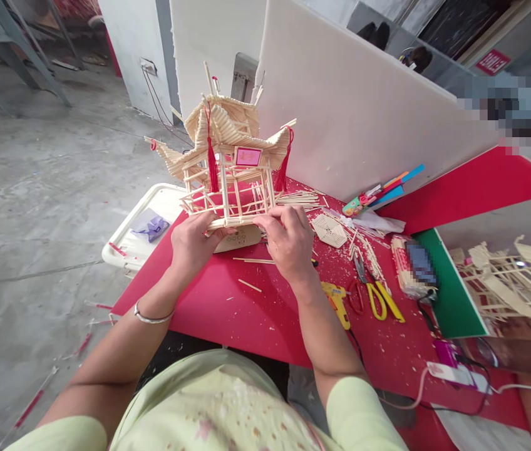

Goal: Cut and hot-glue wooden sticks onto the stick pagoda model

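A model pavilion [228, 156] built of thin wooden sticks is held up over the red table, tilted a little. It has layered upturned roofs, red tassels [212, 164] at its corners and a small pink plaque [248, 156] on the front. My left hand [195, 241] grips the lower left edge of its base, thumb along the front. My right hand [288, 238] pinches the base's front right corner between thumb and fingers. Behind and below the base shows a pale rounded board [240, 239] with dark markings, partly hidden by the pavilion and my left hand.
On the red table [247, 313] lie loose sticks [300, 200], a hexagonal stick panel [329, 230], a yellow glue gun [337, 302] and yellow-handled pliers [378, 300]. A white plastic lid-like tray [119, 235] stands left. White boards [364, 113] rise behind; another stick model [519, 282] is at right.
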`<state>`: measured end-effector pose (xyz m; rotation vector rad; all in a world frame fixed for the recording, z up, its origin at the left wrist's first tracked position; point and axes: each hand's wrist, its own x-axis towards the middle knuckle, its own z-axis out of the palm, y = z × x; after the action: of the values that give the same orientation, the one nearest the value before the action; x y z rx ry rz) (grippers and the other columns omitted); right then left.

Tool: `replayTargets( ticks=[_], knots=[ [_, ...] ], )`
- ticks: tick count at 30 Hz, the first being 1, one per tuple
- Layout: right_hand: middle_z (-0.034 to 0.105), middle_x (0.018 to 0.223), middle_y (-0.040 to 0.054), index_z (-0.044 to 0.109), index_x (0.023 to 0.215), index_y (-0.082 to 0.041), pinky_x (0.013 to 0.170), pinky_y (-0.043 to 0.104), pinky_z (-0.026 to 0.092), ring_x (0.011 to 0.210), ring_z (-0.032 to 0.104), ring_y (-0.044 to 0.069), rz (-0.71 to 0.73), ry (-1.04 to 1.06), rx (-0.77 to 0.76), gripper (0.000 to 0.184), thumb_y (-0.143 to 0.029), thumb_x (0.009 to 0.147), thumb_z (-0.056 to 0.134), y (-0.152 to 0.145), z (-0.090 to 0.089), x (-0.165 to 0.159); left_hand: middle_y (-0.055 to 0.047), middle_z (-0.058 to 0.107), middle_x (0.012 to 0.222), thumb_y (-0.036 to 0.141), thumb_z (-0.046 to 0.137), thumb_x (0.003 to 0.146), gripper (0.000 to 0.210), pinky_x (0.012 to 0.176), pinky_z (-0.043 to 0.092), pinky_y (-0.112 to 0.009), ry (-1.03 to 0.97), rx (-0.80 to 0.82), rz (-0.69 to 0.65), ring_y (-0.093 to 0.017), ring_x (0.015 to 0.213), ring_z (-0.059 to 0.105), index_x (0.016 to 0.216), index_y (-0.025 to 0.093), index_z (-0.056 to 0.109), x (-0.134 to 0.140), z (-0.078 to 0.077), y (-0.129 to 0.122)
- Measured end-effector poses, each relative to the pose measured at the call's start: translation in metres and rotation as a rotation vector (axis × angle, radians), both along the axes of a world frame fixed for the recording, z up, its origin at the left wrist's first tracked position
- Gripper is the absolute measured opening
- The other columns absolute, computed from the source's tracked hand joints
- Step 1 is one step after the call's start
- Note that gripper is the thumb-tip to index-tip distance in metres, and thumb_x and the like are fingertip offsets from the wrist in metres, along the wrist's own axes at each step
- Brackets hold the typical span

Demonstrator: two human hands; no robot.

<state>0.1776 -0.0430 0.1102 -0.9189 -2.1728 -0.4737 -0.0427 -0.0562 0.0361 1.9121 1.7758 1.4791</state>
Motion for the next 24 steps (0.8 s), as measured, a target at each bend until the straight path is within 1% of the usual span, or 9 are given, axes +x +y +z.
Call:
replayTargets(
  ticks=[3, 9, 13, 16, 20, 24],
  knots=[
    [0.067, 0.103, 0.0035, 0.073, 0.111, -0.032, 0.089, 0.033, 0.05, 0.1, 0.056, 0.02, 0.016, -0.032, -0.017, 0.025, -0.017, 0.107, 0.054, 0.001, 0.002, 0.001, -0.002, 0.064, 0.074, 0.04, 0.068, 0.091, 0.024, 0.066, 0.04, -0.029, 0.002, -0.005, 0.0, -0.018, 0.071, 0.06, 0.076, 0.022, 0.064, 0.0, 0.001, 0.0],
    [0.069, 0.102, 0.0033, 0.072, 0.111, -0.028, 0.089, 0.032, 0.051, 0.098, 0.055, 0.02, 0.055, -0.09, 0.039, 0.017, -0.02, 0.106, 0.058, 0.003, 0.009, 0.001, -0.002, 0.064, 0.074, 0.041, 0.069, 0.091, 0.024, 0.066, 0.039, -0.029, 0.01, -0.018, 0.01, -0.018, 0.071, 0.06, 0.076, 0.022, 0.064, 0.0, 0.0, 0.0],
    [0.07, 0.104, 0.0031, 0.072, 0.109, -0.028, 0.09, 0.033, 0.051, 0.099, 0.056, 0.021, 0.07, -0.111, 0.03, 0.017, -0.02, 0.106, 0.057, 0.005, 0.012, 0.0, -0.001, 0.064, 0.076, 0.041, 0.069, 0.091, 0.024, 0.067, 0.039, -0.029, 0.008, -0.003, 0.005, -0.017, 0.071, 0.059, 0.078, 0.022, 0.064, -0.001, -0.003, 0.001],
    [0.07, 0.105, 0.003, 0.073, 0.111, -0.03, 0.089, 0.033, 0.051, 0.1, 0.057, 0.02, 0.078, -0.099, 0.019, 0.018, -0.021, 0.107, 0.057, 0.006, 0.013, 0.001, -0.002, 0.064, 0.076, 0.042, 0.07, 0.091, 0.026, 0.067, 0.039, -0.028, -0.001, 0.004, 0.001, -0.017, 0.071, 0.059, 0.077, 0.021, 0.064, -0.001, -0.003, 0.001],
    [0.069, 0.102, 0.004, 0.073, 0.115, -0.03, 0.088, 0.033, 0.053, 0.098, 0.06, 0.02, 0.056, 0.001, -0.005, 0.014, -0.029, 0.105, 0.062, 0.005, 0.01, 0.008, -0.002, 0.064, 0.074, 0.043, 0.069, 0.091, 0.027, 0.066, 0.039, -0.029, -0.004, -0.019, 0.008, -0.017, 0.071, 0.059, 0.076, 0.021, 0.064, 0.001, 0.002, -0.001],
    [0.069, 0.099, 0.0046, 0.073, 0.11, -0.028, 0.087, 0.035, 0.054, 0.096, 0.064, 0.021, 0.003, 0.191, -0.035, 0.011, -0.031, 0.104, 0.064, 0.001, -0.001, 0.018, -0.002, 0.067, 0.076, 0.042, 0.069, 0.091, 0.022, 0.068, 0.04, -0.028, -0.011, -0.051, 0.008, -0.018, 0.074, 0.062, 0.081, 0.022, 0.068, 0.002, 0.005, -0.002]
  ],
)
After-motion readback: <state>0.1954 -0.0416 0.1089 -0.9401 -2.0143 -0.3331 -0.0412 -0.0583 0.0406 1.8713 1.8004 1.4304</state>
